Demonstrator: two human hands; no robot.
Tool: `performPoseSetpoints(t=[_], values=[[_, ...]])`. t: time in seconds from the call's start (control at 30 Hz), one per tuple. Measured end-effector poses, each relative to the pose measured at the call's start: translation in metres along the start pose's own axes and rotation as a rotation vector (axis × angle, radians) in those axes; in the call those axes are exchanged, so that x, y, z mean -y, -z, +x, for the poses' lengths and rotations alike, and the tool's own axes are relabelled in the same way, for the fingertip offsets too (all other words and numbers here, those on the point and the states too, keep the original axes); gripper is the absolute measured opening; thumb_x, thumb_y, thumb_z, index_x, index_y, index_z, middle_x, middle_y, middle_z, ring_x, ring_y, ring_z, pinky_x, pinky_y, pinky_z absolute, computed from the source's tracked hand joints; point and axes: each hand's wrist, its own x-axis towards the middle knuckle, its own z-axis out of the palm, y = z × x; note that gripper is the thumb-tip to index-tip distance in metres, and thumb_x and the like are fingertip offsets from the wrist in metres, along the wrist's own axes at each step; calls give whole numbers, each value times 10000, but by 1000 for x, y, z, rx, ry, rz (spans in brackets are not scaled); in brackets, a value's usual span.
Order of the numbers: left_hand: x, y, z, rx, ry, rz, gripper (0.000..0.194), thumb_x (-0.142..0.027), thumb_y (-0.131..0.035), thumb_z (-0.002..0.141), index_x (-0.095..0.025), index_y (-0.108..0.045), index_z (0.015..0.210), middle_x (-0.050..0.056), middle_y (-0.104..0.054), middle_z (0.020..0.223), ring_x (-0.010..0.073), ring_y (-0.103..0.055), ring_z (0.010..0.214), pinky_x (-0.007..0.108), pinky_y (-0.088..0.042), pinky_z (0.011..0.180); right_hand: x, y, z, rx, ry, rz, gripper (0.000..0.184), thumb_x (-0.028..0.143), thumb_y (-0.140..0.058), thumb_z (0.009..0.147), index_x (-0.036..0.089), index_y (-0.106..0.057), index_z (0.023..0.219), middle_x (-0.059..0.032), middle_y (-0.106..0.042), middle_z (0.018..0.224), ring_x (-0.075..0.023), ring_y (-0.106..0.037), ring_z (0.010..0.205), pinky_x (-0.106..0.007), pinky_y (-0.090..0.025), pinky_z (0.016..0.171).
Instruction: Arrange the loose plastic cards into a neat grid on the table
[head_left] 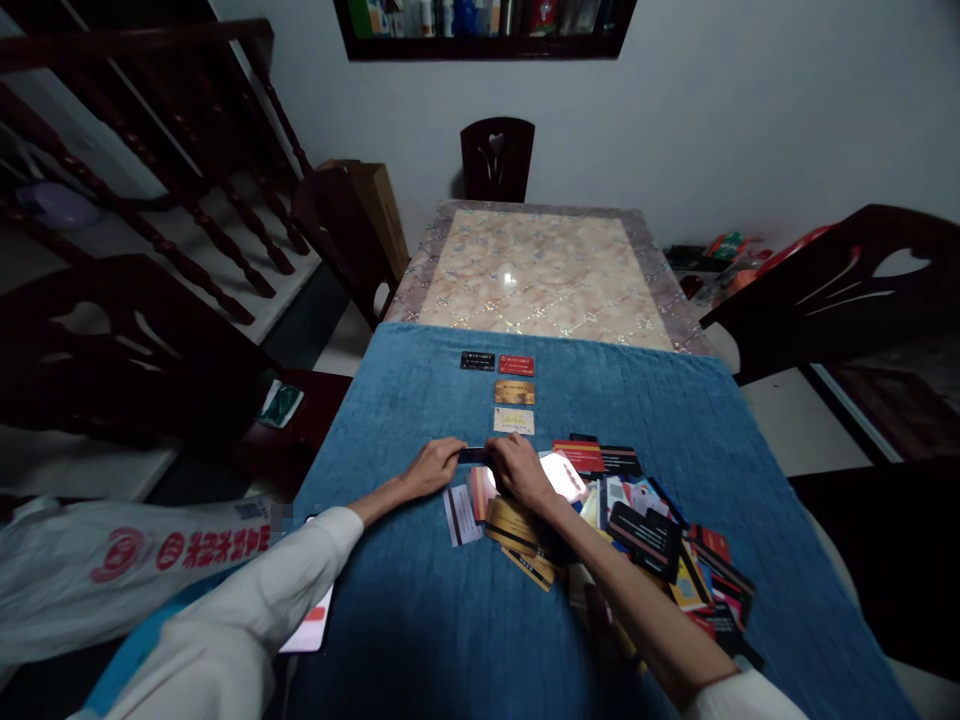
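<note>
Head view: looks forward, down along table point(562, 265).

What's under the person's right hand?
Peeking out by the right hand are parts of a pinkish card and a gold card, lying on the blue cloth. The hand covers whatever is directly beneath it, so I can't tell what else is there.

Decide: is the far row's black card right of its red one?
No, the black card lies left of the red card.
</note>
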Motion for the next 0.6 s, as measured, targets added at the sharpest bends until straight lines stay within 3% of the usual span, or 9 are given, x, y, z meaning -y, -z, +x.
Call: performPoseSetpoints(t=[0.27,0.6], values=[[-2,11,6,-56,73,-93,303,-61,-454,850,-161,-676,1029,51,-712,969,163,-649,910,287,-500,856,5,2,7,9,22,-53,298,140,-492,890,167,-562,1179,-107,-622,1071,-246,-471,980,-355,-379,842],[4,24,13,-7,152,-193,320,-122,-466,828,-179,-674,1064,38,-714,1071,195,-633,1005,337,-481,957,17,0,16,30,-13,-122,520,252,-590,839,163,-476,1338,-159,-508,1237,-290,-429,1092,-423,-388,911]])
